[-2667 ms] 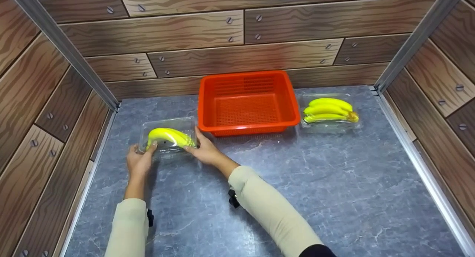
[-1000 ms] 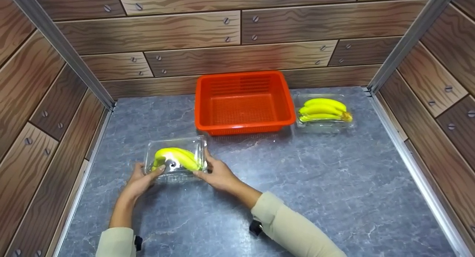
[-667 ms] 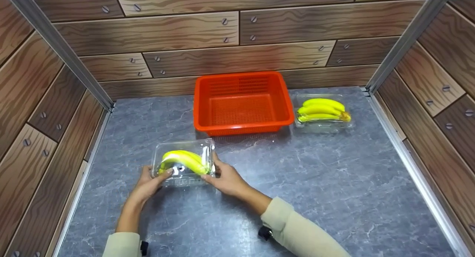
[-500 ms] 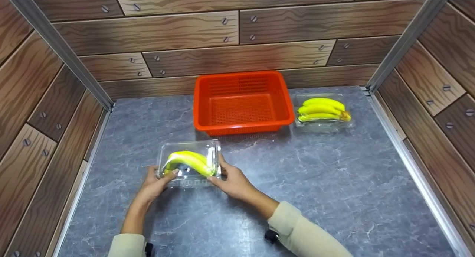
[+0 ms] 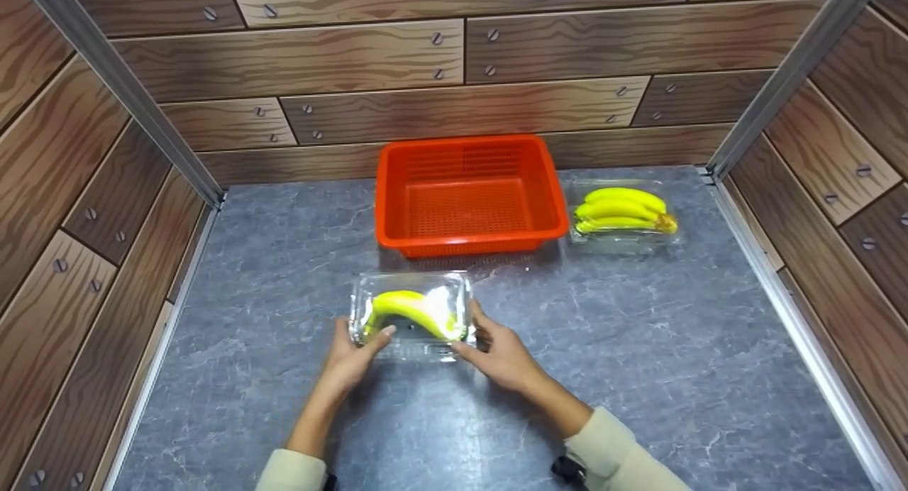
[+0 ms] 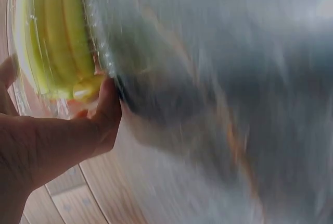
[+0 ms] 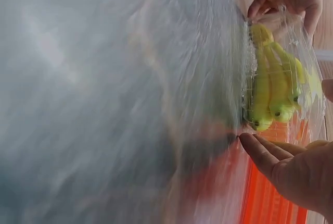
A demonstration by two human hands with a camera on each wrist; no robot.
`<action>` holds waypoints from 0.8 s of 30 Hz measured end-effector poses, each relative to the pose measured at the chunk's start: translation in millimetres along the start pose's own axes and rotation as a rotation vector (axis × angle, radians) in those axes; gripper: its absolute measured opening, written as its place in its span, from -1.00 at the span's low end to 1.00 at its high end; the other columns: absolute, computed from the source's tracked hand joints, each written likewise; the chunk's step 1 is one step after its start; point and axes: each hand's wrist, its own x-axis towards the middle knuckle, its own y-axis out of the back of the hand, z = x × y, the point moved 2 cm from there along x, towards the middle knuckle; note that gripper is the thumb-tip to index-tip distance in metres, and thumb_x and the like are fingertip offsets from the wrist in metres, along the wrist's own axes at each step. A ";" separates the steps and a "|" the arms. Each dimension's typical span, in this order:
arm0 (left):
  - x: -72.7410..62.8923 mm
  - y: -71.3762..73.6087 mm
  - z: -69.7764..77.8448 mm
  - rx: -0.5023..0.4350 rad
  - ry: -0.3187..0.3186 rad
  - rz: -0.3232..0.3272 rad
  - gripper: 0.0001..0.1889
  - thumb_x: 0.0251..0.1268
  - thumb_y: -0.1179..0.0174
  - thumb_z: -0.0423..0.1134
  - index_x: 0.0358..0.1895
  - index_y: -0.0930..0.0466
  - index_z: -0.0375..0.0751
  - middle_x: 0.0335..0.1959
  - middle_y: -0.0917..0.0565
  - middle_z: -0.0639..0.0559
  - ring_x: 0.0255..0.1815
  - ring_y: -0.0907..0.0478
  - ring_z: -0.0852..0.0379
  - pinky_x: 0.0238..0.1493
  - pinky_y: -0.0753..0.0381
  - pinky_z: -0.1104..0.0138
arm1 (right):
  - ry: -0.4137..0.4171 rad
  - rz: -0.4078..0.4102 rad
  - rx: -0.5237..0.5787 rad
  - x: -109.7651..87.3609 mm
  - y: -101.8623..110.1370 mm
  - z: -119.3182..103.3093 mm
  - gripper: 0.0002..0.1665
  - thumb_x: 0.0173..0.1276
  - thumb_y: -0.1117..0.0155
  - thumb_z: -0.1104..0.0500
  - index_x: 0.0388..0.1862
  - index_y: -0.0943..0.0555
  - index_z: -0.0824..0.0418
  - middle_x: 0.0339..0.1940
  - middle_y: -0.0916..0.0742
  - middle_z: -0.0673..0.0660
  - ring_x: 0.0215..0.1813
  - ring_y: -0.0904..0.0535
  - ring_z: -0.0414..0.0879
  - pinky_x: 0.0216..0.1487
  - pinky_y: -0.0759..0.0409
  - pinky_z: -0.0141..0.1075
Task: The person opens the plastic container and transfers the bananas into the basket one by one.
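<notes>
A clear plastic box (image 5: pixel 408 281) with yellow bananas (image 5: pixel 404 305) inside is held between both hands, in front of the red basket (image 5: pixel 472 246). My left hand (image 5: pixel 349 360) grips its left end, the thumb along the near side. At the opposite end, my right hand (image 5: pixel 502 355) holds it between thumb and fingers. In the left wrist view the bananas (image 6: pixel 57 36) lie side by side beyond my left hand (image 6: pixel 57 140). The right wrist view shows my right hand (image 7: pixel 302 174) at one end of the box and the left at the other.
To the right of the basket, a second clear box (image 5: pixel 624 246) of bananas (image 5: pixel 621 209) rests on the grey marbled table (image 5: pixel 674 356). Wood-patterned walls (image 5: pixel 376 108) and metal rails (image 5: pixel 780 292) enclose the table on the back and sides.
The box of bananas has come away from beside the basket, toward me and then to the right, both hands gripping it throughout. The basket and second box stay put.
</notes>
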 end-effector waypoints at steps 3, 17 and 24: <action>-4.2 -12.7 -0.9 0.037 -0.007 0.035 -0.34 0.28 -0.50 0.02 0.19 -0.35 -0.28 0.01 -0.60 -0.19 0.04 -0.54 -0.05 0.11 -0.52 0.19 | -0.001 0.021 0.024 -3.7 8.1 5.7 0.14 0.46 -0.47 -0.05 0.73 -0.07 0.38 0.59 -0.41 0.52 0.45 -0.59 0.43 0.43 -0.62 0.07; -15.9 -53.0 -10.1 0.023 -0.047 0.120 -0.33 0.30 -0.48 0.11 0.25 -0.41 -0.23 0.05 -0.68 -0.24 0.12 -0.62 -0.13 0.27 -0.59 -0.07 | -0.050 0.106 0.115 -11.6 32.7 23.0 0.03 0.44 -0.46 0.13 0.73 -0.15 0.25 0.53 -0.52 0.47 0.44 -0.63 0.33 0.48 -0.59 0.06; -15.5 -54.9 -16.5 -0.066 -0.105 0.083 -0.35 0.33 -0.50 -0.03 0.31 -0.42 -0.27 0.13 -0.67 -0.26 0.20 -0.62 -0.13 0.32 -0.56 -0.01 | -0.067 0.094 0.150 -11.7 35.3 24.7 0.03 0.44 -0.45 0.12 0.75 -0.13 0.19 0.57 -0.45 0.49 0.39 -0.67 0.32 0.15 -0.70 -0.42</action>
